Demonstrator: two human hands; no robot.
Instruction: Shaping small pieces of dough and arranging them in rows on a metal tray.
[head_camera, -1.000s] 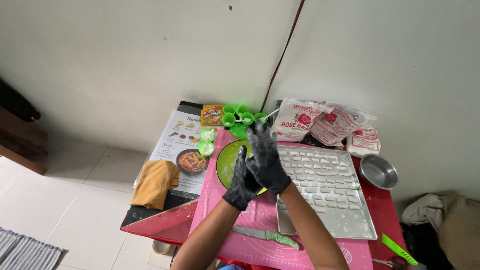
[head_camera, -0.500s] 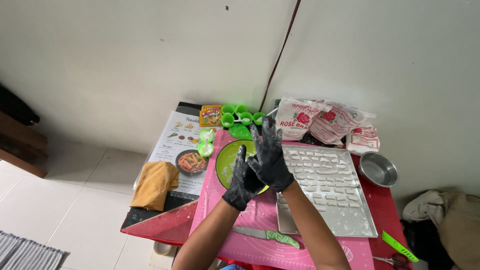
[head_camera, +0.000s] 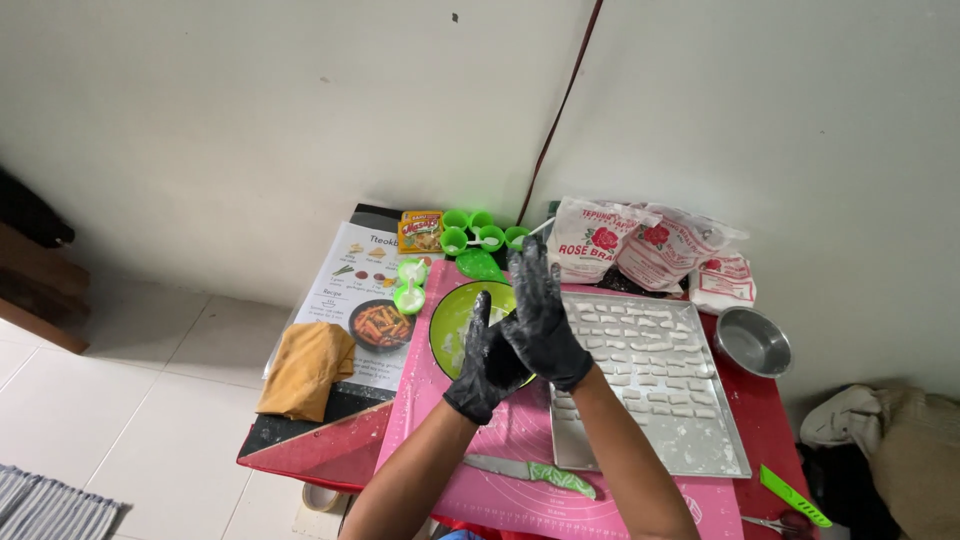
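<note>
The right hand is being slid up along the left hand above the green plate; fingers flat, wide, nothing held between them.

home cooking corner: flour bags, metal tray, low table, tiled floor.

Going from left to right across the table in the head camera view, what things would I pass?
Mustard-yellow cloth → recipe sheet → green bowl → gloved hands pressed together, left hand and right hand → metal tray of white dough pieces → small steel bowl.
</note>
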